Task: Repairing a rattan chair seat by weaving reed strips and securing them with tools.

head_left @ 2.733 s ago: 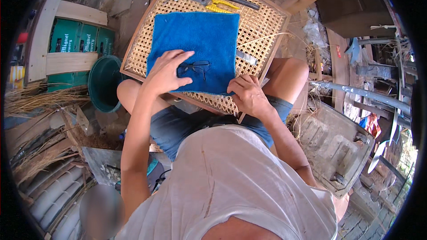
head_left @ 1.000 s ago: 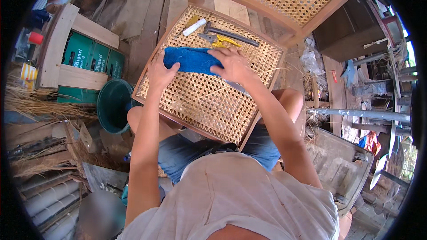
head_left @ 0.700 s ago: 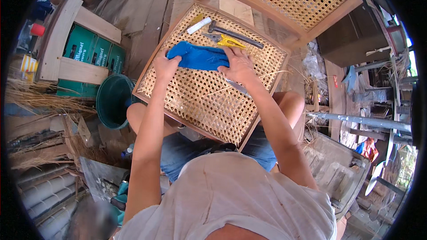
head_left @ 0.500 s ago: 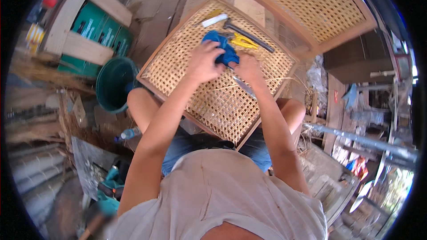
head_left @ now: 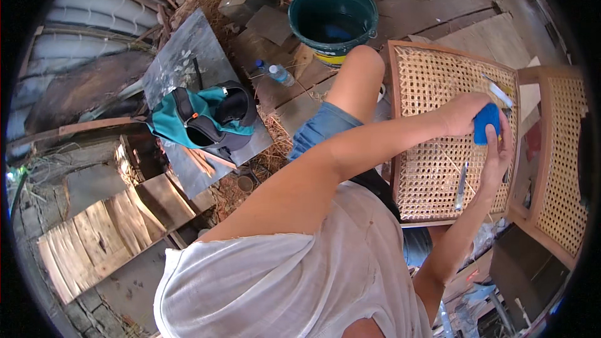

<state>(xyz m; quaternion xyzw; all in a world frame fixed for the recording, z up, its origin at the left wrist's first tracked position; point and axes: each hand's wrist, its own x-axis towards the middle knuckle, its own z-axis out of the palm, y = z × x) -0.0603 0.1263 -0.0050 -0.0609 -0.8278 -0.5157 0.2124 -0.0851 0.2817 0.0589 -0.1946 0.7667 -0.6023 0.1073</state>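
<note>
Our left grip (head_left: 464,112) and right grip (head_left: 498,150) both hold a folded blue cloth (head_left: 486,124) above the cane seat (head_left: 426,109). If either slackens, the folds could spring loose; if our right arm (head_left: 464,230) drops, it could brush the knife (head_left: 462,186) lying beside it.

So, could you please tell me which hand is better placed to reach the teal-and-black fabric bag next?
Probably the left hand: it is nearer the bag, while the right hand touches the folded blue cloth farther away.
</note>
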